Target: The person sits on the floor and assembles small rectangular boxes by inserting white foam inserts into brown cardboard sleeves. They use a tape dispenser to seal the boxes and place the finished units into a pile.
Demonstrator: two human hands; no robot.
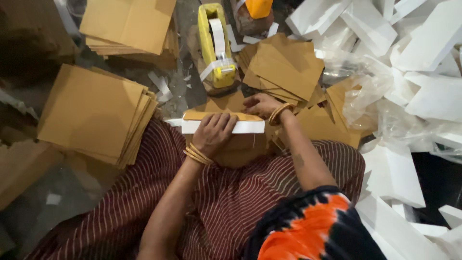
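2 hands press a white foam strip against brown card on the lap.

The left hand lies flat, fingers spread over the white foam strip; the right hand, fingers curled, pinches the brown card behind it. A yellow tape dispenser stands just beyond, card stacks left, foam offcuts right.

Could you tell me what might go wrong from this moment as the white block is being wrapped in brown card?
The left hand only presses flat on the white block, with no closed grip, so it could slide on the lap. The right hand pins the brown card at one end; the other end may spring up. The yellow tape dispenser sits beyond both hands, so reaching for it would mean letting go.
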